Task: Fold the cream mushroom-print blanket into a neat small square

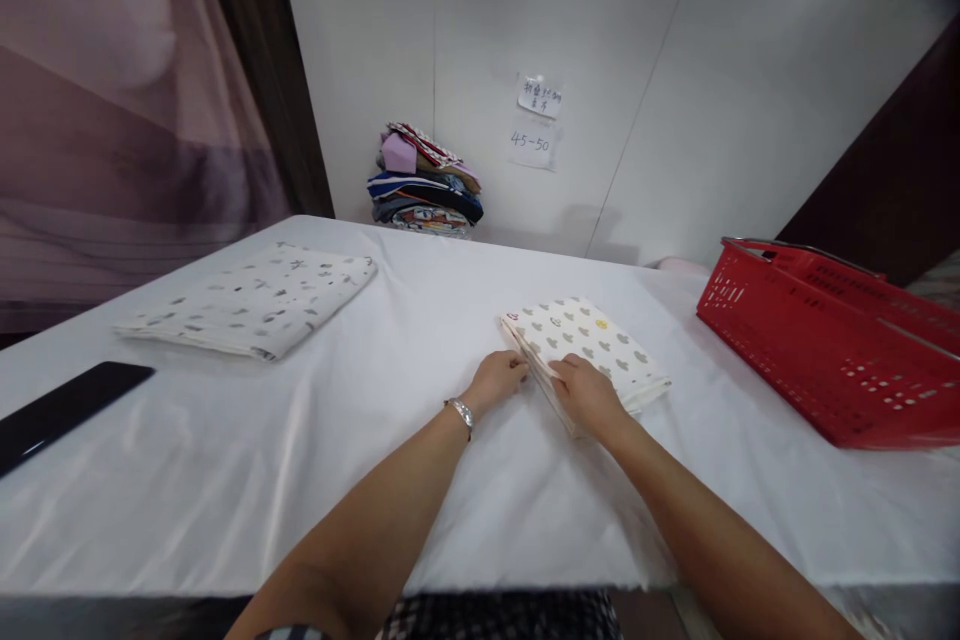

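While the left hand [499,378] pinches the near-left edge of the folded cream cloud-print cloth [589,345], the right hand [589,395] lies flat, fingers open, on it; bare white table [420,460] surrounds, red plastic basket [832,345] well apart.

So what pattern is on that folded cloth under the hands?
Grey clouds on cream folded cloth, head view.

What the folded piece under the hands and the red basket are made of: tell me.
Folded piece: looks like soft woven cotton, matte, cream with grey printed shapes; layered edges show at its side. Red basket: seems moulded plastic, slightly glossy, with slotted walls and a thin metal-looking handle.
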`<state>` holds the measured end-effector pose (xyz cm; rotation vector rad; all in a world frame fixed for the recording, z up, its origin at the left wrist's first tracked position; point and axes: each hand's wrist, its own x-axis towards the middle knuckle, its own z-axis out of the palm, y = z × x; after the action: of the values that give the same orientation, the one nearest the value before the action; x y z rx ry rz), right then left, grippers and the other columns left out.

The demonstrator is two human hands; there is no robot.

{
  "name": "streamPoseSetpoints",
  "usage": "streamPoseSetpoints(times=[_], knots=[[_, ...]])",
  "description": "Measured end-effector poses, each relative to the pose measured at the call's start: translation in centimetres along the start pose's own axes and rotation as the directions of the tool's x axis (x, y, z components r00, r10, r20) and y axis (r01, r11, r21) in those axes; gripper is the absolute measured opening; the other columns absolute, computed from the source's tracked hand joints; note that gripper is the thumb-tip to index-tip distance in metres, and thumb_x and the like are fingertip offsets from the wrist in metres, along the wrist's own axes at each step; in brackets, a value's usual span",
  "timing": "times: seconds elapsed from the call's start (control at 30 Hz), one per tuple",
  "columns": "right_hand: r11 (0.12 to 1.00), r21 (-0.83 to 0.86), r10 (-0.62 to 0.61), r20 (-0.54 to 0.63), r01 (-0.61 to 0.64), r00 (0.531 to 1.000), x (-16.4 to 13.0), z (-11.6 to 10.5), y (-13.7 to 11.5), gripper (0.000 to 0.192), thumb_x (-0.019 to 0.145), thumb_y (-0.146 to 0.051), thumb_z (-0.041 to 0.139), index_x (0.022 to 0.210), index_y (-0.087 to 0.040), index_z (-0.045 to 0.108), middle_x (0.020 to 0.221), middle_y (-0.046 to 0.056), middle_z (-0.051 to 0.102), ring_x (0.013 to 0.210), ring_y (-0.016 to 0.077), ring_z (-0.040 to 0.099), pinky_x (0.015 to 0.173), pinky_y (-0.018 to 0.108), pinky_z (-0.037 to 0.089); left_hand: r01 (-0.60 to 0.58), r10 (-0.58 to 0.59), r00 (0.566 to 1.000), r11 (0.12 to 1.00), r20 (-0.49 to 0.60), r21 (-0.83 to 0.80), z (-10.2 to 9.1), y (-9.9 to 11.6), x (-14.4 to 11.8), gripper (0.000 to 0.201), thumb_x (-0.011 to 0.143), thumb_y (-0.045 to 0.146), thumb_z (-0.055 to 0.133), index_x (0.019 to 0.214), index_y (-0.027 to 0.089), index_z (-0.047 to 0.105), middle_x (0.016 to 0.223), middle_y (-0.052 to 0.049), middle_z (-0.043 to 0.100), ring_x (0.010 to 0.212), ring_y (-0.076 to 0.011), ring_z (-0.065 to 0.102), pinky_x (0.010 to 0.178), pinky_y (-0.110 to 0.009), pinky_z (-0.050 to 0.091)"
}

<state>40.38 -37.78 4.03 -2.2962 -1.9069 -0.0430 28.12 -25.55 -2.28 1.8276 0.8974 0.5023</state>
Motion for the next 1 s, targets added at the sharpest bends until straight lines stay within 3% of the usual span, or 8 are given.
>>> streamPoseSetpoints(times=[0.13, 0.3, 0.53, 0.77, 0.9, 1.0], knots=[[0.993, 0.107, 0.050, -0.042, -0.046, 0.998, 0.1, -0.1, 0.8, 0.026, 0.087, -0.018, 0.038, 0.091, -0.021, 0.063, 0.089, 0.002, 0.058, 0.084, 0.0133, 0.053, 0.069, 0.023, 0.034, 0.040, -0.040, 0.999, 0.997, 0.004, -0.059, 0.1, 0.2, 0.0, 0.021, 0.077, 0.033, 0.054, 0.080, 0.015, 0.065, 0.059, 0.000, 0.060, 0.047, -0.0104, 0.053, 0.048, -0.021, 0.041], [0.990, 0.131, 0.061, -0.065, -0.052, 0.996, 0.3, 0.0, 1.1, 0.027, 0.087, -0.020, 0.041, 0.104, -0.022, 0.062, 0.094, 0.003, 0.060, 0.090, 0.0149, 0.054, 0.073, 0.023, 0.036, 0.093, -0.089, 0.996, 0.980, 0.028, -0.174, 0.3, 1.0, 0.0, 0.018, 0.074, 0.031, 0.060, 0.082, 0.015, 0.064, 0.070, -0.002, 0.063, 0.051, -0.0102, 0.055, 0.047, -0.021, 0.043], [1.000, 0.000, -0.009, -0.009, 0.009, 1.000, -0.4, 0.4, 0.3, 0.023, 0.089, -0.023, 0.041, 0.097, -0.022, 0.062, 0.093, 0.003, 0.058, 0.087, 0.0144, 0.053, 0.067, 0.023, 0.033, 0.141, -0.133, 0.990, 0.961, 0.051, -0.236, 0.3, 2.0, -0.3, 0.015, 0.077, 0.026, 0.057, 0.076, 0.013, 0.062, 0.065, -0.001, 0.060, 0.049, -0.0088, 0.052, 0.045, -0.019, 0.042], [0.990, -0.135, 0.037, -0.040, -0.042, 0.999, 0.0, -0.8, 0.5, 0.024, 0.088, -0.016, 0.041, 0.101, -0.021, 0.061, 0.097, 0.007, 0.057, 0.090, 0.0170, 0.052, 0.069, 0.024, 0.035, 0.193, -0.187, 0.981, 0.935, 0.050, -0.298, 0.1, 2.5, -0.5, 0.019, 0.077, 0.024, 0.056, 0.089, 0.012, 0.064, 0.071, -0.003, 0.063, 0.049, -0.0086, 0.053, 0.047, -0.020, 0.044], [0.977, -0.201, -0.060, 0.055, 0.070, 0.997, -0.8, 0.8, -0.5, 0.036, 0.082, -0.013, 0.046, 0.117, -0.017, 0.054, 0.106, 0.011, 0.056, 0.095, 0.0218, 0.049, 0.075, 0.028, 0.038, 0.209, -0.197, 0.978, 0.917, 0.069, -0.340, 0.0, 2.2, -0.2, 0.021, 0.076, 0.024, 0.058, 0.092, 0.012, 0.063, 0.073, -0.003, 0.065, 0.052, -0.0094, 0.056, 0.048, -0.020, 0.045], [0.965, -0.240, -0.105, 0.013, 0.105, 0.994, -1.9, 2.2, -0.7, 0.043, 0.082, -0.011, 0.042, 0.125, -0.013, 0.048, 0.113, 0.014, 0.054, 0.098, 0.0241, 0.048, 0.081, 0.033, 0.038, 0.215, -0.199, 0.977, 0.899, 0.081, -0.381, 0.1, 1.9, 0.1, 0.022, 0.076, 0.024, 0.059, 0.093, 0.013, 0.063, 0.077, -0.003, 0.066, 0.052, -0.0087, 0.056, 0.048, -0.019, 0.044]])
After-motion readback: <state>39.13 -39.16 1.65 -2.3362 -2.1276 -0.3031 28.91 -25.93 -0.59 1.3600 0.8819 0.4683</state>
